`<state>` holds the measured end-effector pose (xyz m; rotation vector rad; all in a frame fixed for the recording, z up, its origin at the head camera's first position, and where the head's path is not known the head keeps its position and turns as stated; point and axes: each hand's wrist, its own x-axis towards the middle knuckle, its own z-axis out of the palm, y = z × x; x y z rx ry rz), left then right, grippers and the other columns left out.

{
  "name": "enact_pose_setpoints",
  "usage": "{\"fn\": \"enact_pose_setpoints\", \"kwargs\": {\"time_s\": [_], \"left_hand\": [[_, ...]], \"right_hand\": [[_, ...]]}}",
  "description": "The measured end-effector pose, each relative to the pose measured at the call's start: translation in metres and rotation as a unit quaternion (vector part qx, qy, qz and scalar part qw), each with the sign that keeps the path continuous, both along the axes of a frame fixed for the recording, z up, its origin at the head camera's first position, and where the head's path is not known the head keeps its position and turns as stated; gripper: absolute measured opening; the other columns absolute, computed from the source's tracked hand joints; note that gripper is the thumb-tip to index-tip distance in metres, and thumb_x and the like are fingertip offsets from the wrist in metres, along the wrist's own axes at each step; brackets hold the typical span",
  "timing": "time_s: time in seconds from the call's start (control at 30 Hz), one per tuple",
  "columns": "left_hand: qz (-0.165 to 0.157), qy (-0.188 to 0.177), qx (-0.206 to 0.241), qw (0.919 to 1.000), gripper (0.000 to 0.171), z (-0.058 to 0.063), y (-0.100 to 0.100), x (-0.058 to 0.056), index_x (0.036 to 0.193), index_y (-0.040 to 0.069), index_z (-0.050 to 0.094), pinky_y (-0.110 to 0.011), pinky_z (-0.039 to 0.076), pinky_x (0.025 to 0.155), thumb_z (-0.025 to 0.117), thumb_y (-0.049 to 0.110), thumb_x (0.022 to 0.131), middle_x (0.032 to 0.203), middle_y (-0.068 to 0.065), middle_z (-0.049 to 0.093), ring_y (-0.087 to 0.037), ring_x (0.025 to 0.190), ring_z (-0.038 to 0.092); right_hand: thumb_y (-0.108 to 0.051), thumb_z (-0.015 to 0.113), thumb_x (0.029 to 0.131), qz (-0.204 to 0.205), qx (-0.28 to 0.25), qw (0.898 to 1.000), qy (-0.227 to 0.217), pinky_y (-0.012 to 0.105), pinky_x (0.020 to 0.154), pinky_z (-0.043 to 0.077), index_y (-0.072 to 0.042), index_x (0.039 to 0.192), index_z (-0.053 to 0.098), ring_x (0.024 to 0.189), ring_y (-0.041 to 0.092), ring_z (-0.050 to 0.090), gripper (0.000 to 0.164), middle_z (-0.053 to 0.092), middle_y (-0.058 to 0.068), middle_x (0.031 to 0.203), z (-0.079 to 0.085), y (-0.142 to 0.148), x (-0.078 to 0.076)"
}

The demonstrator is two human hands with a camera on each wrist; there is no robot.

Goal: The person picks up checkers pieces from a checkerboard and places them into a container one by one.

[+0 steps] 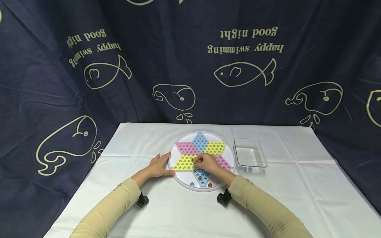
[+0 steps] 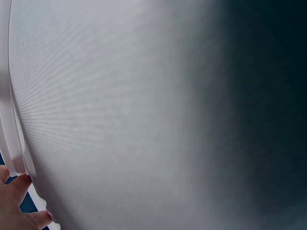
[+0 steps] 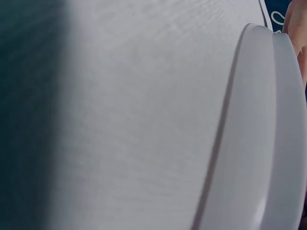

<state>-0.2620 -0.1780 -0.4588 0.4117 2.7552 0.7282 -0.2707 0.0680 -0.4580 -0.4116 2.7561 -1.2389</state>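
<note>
Hand [image 3: 298,28], partly shown; curved white rim [image 3: 261,120] seen just beside it; white cloth [image 3: 144,120] spread farther from it.

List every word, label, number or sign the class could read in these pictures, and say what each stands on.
"happy swimming": upside down on the navy curtain, twice.
"good night": also upside down on the curtain, twice; the left-hand copies of both are bent by folds.
No readable text, brand or number shows on the game board or clear box.
</note>
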Motion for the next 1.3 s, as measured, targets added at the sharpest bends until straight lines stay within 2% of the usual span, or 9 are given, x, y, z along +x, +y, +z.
{"fn": "enact_pose_setpoints", "kwargs": {"time_s": [0.27,0.57,0.73,1.0,1.13,1.3], "left_hand": [[-0.003,0.001,0.005,1.0,0.098,0.001,0.0,0.001,0.146,0.005,0.02,-0.06,0.002,0.109,0.07,0.049,0.074,0.15,-0.016,0.023,-0.048,0.135,0.007],[-0.004,-0.001,0.003,1.0,0.098,0.001,0.0,0.0,0.146,0.005,0.019,-0.06,0.002,0.109,0.069,0.049,0.074,0.15,-0.016,0.023,-0.048,0.135,0.007],[-0.003,-0.002,0.002,1.0,0.098,0.002,0.0,0.001,0.146,0.005,0.019,-0.06,0.002,0.109,0.069,0.049,0.074,0.15,-0.016,0.023,-0.048,0.135,0.007],[-0.004,0.0,-0.002,1.0,0.098,0.002,-0.001,0.002,0.146,0.003,0.019,-0.06,0.003,0.109,0.07,0.048,0.074,0.149,-0.017,0.023,-0.049,0.135,0.008],[-0.004,0.001,0.0,1.0,0.098,0.002,0.0,0.002,0.146,0.004,0.019,-0.06,0.003,0.109,0.069,0.048,0.074,0.149,-0.017,0.023,-0.049,0.135,0.007],[-0.006,0.0,0.003,1.0,0.098,0.003,0.0,0.002,0.146,0.004,0.019,-0.06,0.003,0.109,0.07,0.048,0.074,0.15,-0.016,0.023,-0.049,0.135,0.007]], "right_hand": [[-0.012,0.074,0.074,0.012,-0.007,1.0,-0.004,0.018,0.055,0.043,-0.005,0.08,0.067,0.06,0.008,0.048,0.012,0.058,-0.002,0.068,0.0,0.003,-0.002],[-0.007,0.071,0.075,0.02,-0.075,0.996,-0.042,0.018,0.056,0.043,0.002,0.086,0.066,0.064,0.009,0.049,0.015,0.058,0.003,0.072,0.005,0.012,-0.005],[-0.008,0.07,0.075,0.013,-0.066,0.997,-0.039,0.018,0.055,0.042,0.001,0.086,0.067,0.063,0.009,0.048,0.015,0.058,0.002,0.071,0.014,0.017,-0.006],[-0.011,0.07,0.077,-0.006,-0.049,0.996,-0.068,0.019,0.055,0.043,-0.004,0.088,0.068,0.065,0.01,0.05,0.014,0.059,0.002,0.074,0.023,0.025,-0.011],[-0.011,0.069,0.077,0.0,-0.059,0.996,-0.065,0.02,0.056,0.045,-0.002,0.088,0.067,0.065,0.012,0.055,0.014,0.06,0.003,0.073,0.028,0.03,-0.013],[-0.012,0.069,0.077,0.001,-0.069,0.997,-0.044,0.02,0.056,0.045,0.002,0.092,0.066,0.065,0.01,0.054,0.02,0.061,0.004,0.075,0.035,0.039,-0.016]]}}
